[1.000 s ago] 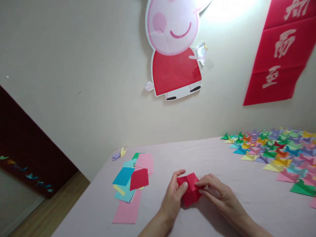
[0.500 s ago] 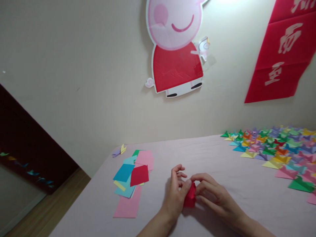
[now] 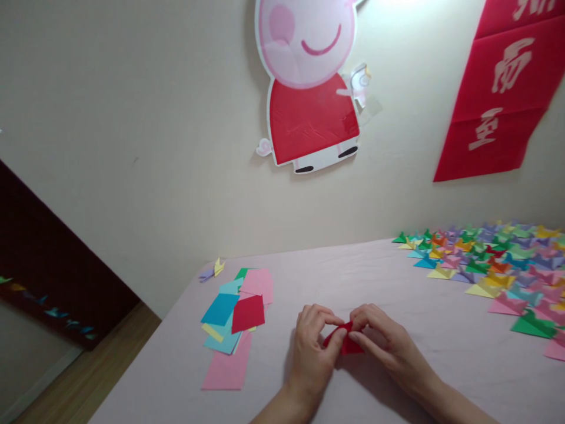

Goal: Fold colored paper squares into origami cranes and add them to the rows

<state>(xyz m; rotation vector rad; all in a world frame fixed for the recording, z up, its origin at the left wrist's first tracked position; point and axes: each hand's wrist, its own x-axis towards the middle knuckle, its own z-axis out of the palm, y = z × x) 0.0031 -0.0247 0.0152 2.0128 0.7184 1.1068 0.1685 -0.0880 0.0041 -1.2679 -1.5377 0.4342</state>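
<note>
Between my two hands, near the front of the table, is a piece of folded red paper (image 3: pixel 352 346). My left hand (image 3: pixel 312 344) pinches its left side, thumb on the near face and fingers behind. On the other side my right hand (image 3: pixel 386 341) grips the paper's right part between thumb and fingers. The fingers hide much of the paper, so its exact folds cannot be made out. To the left of my left hand lies a loose pile of coloured paper sheets, with a red sheet (image 3: pixel 248 314) and a blue sheet (image 3: pixel 220 309) on top.
Many folded paper birds (image 3: pixel 498 265) stand in rows at the table's right. Two small folded pieces (image 3: pixel 217 268), yellow and purple, lie at the back left corner. Behind the table (image 3: pixel 163 377) rises a wall with a cartoon pig cutout (image 3: pixel 313 121) and a red banner (image 3: pixel 494 106).
The red paper has turned and now lies wider between my hands. My left fingers have curled down onto it, and my right hand has shifted slightly up along it.
</note>
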